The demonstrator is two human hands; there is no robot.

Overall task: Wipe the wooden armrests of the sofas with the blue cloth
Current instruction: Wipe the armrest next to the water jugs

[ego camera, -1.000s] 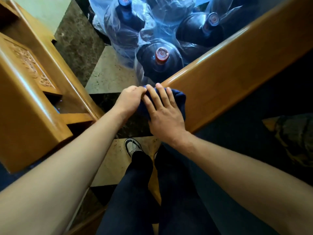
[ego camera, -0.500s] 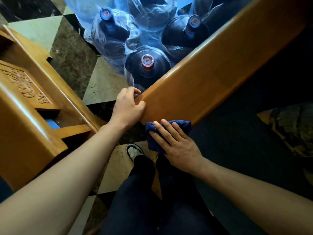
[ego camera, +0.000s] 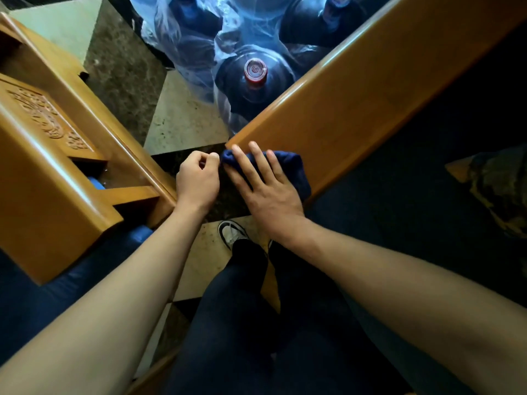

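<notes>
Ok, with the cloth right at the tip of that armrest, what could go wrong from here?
The blue cloth sits at the very end of the right armrest, pressed only by the flat right hand; it may slip off onto the floor. The left hand only meets its corner. A long stroke could bump the wrapped water bottles beside the armrest.

A dark blue cloth (ego camera: 288, 166) lies bunched over the near end of the glossy wooden armrest (ego camera: 356, 89).

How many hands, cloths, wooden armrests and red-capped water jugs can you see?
Hands: 2, left hand and right hand
Blue cloth: 1
Wooden armrests: 2
Red-capped water jug: 1
Total: 6
</notes>
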